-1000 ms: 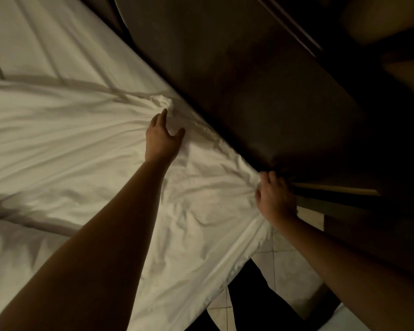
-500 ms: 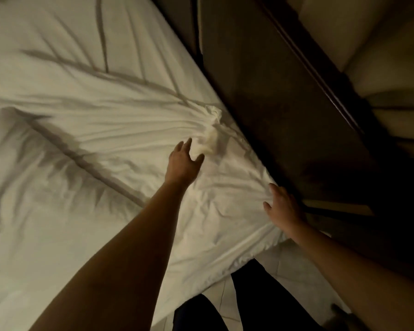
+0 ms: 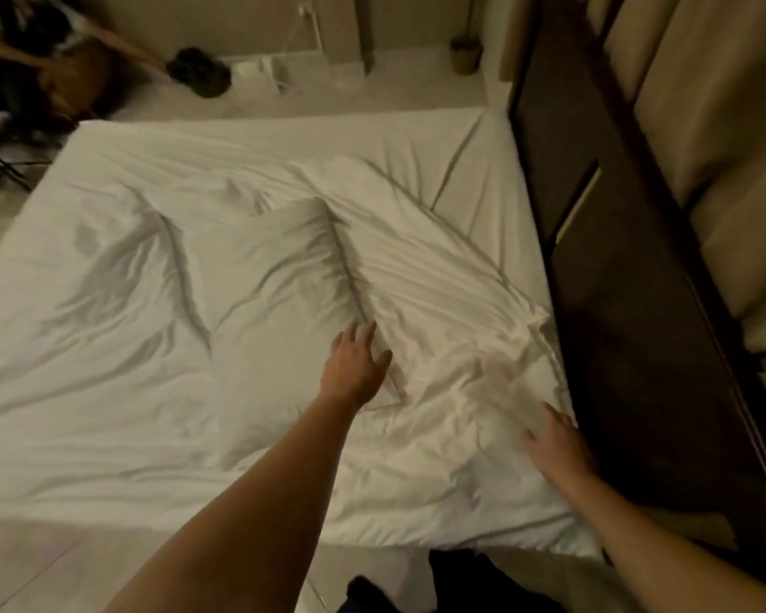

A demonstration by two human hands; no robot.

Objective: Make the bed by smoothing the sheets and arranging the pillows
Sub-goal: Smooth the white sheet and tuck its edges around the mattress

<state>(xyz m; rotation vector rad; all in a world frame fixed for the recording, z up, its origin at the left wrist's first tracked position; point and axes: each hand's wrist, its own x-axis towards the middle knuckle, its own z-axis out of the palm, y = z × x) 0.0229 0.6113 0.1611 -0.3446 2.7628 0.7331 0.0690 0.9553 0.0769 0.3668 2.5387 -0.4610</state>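
Reaching with the left hand [image 3: 354, 365], fingers spread, I met the pillow [image 3: 279, 311] just beyond; the right hand [image 3: 556, 444] lay flat on the sheet [image 3: 461, 391]. Dragging risked rebunching the sheet.

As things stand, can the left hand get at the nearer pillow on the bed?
Probably yes. The left hand is open and already at the right edge of the nearer pillow, with nothing between them. The right hand lies flat on the sheet near the headboard side, clear of that path.

Rumpled white sheet [image 3: 438, 276] over the bed, left hand [image 3: 354, 369] spread above a pillow [image 3: 279, 311], right hand [image 3: 556, 444] flat at the edge (blurred), dark headboard [image 3: 629, 329] alongside
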